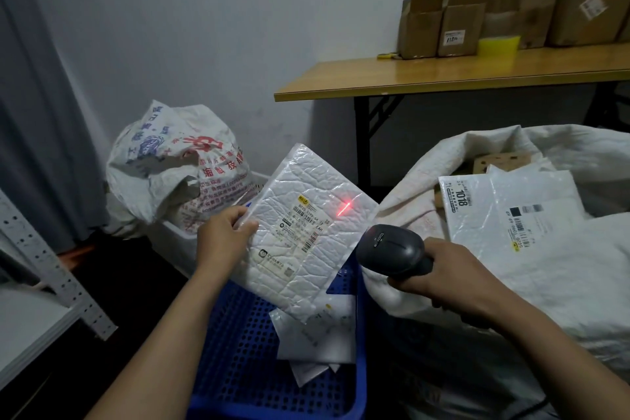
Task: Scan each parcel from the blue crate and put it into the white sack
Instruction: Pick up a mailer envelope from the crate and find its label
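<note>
1. The left hand [226, 235] pinches the near-left edge of a white bubble mailer [317, 259], thumb on top, and holds it tilted above the blue crate [238, 361].
2. The right hand [453, 275] is wrapped round the grip of a black barcode scanner [395, 254], which points at the mailer from the right.
3. We judge the scan not yet landed. The red laser line [344, 208] falls on bare bubble wrap just to the far right of the shipping label [301, 227], off its barcodes (whether anything has registered, we cannot tell).
4. The main risk we see is a missed read, so the mailer could go into the sack unscanned. The off-label aim and the glossy, crinkled film would cause it.
5. Held by one edge only, the mailer could slip back among the other parcels [317, 334] in the crate.
6. The white sack [511, 147] gapes on the right, just beside the scanner. A stray beam might catch a label on the bagged parcels [531, 215] instead.
</note>
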